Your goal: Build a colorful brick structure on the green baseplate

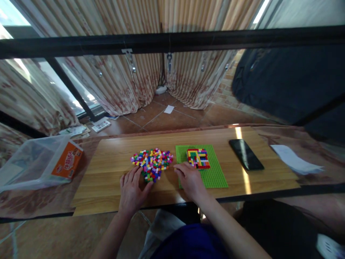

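A loose pile of small multicoloured toy building bricks [155, 160] lies on the wooden board. My left hand [134, 189] rests at the pile's near left edge, thumb and fingers apart, fingertips touching the outer bricks. To the right of the pile is a green studded baseplate [215, 176]. On it stands a squarish brick build [198, 158] with red edges and yellow, white and other colours inside. My right hand [191, 180] is over the plate's left side, thumb and forefinger pinched on a small yellowish brick [175, 167] just off the plate's left edge.
A black phone [246, 154] lies right of the baseplate, with white paper [296, 160] beyond it. At the left stands a clear plastic box [32, 162] with an orange label. A dark metal bar [188, 41] crosses in front of the curtains. Another person's dark-clothed leg [277, 230] is at lower right.
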Tool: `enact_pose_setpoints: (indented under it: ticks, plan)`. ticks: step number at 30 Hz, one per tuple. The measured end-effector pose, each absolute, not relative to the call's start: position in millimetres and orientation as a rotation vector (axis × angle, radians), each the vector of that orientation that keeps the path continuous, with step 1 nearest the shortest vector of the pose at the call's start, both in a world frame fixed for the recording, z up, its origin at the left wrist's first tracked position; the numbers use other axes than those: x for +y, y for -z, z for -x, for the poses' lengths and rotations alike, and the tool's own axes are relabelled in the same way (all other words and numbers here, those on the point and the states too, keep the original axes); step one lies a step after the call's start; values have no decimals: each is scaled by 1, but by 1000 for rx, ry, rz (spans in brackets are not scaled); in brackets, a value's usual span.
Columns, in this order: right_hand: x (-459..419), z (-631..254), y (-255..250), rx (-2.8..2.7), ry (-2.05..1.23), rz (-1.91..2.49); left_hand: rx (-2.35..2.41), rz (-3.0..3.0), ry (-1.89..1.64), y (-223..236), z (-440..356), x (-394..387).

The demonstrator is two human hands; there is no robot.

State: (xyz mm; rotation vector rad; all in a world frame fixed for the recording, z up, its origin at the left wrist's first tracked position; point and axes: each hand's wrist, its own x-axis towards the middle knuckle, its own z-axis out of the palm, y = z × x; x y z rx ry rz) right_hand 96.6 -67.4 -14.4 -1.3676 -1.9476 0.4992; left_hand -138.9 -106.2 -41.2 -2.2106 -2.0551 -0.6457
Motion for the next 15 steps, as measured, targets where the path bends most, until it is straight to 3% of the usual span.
enact_pose_setpoints:
  ticks: [7,15]
  plan:
    - [-60,-152,-1,-1719,-353,1549,-2047,2205,643,42,139,-106]
    - [-42,-152,6,-1719,-273,1632,-2022,2204,637,43,140,-106]
